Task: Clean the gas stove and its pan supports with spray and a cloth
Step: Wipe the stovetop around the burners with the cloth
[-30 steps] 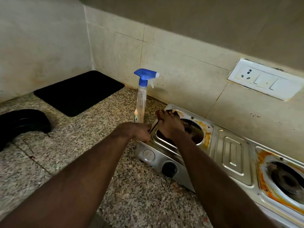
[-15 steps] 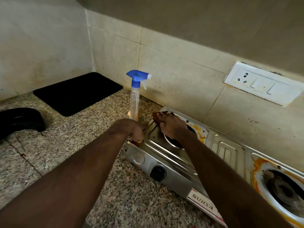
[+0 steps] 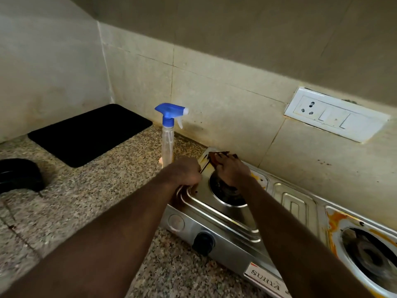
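Note:
A steel two-burner gas stove (image 3: 223,235) stands on the granite counter against the tiled wall. My right hand (image 3: 231,171) presses a dark brown cloth (image 3: 214,157) flat onto the stove's far left corner, beside the left burner well (image 3: 227,194). My left hand (image 3: 184,172) grips the stove's left edge with curled fingers. The right burner (image 3: 371,252) is ringed with orange-brown stains. A clear spray bottle (image 3: 167,134) with a blue trigger head stands upright just left of the stove, behind my left hand.
A black mat (image 3: 90,132) lies in the counter's far left corner. A black rounded object (image 3: 18,175) sits at the left edge. A white socket and switch plate (image 3: 335,114) is on the wall above the stove. A black knob (image 3: 203,243) sticks out of the stove's front.
My right hand and the cloth have moved from the left burner well toward the stove's far left corner. My left hand stays on the stove's left edge. The camera has shifted.

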